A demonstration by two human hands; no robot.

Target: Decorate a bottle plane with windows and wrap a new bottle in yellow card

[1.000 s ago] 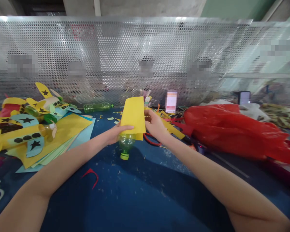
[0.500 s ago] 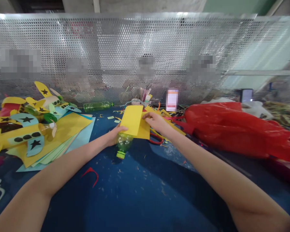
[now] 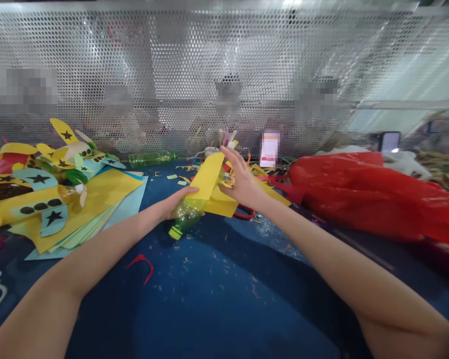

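Note:
A clear green plastic bottle [image 3: 187, 215] is held at a tilt above the blue table, its green cap pointing down toward me. My left hand [image 3: 177, 202] is closed around the bottle, the thumb pressing on a sheet of yellow paper [image 3: 208, 175] that wraps over it. One flap of the paper sticks out to the right, below my other hand. My right hand [image 3: 242, 179] is at the paper's right edge, fingers stretched and apart from the thumb, its fingertips at the top corner of the sheet.
Finished bottle planes [image 3: 41, 204] and stacked coloured paper [image 3: 108, 199] lie on the left. A red plastic bag [image 3: 359, 194] fills the right. A red paper scrap [image 3: 142, 264] lies in front. Behind are another green bottle [image 3: 149, 158], a lit phone [image 3: 270, 149] and a perforated metal screen [image 3: 194, 60].
The bottle has tilted, its cap moving left and up. The yellow paper now curves around it. My right hand has opened from a pinch on the paper and moved up along its edge.

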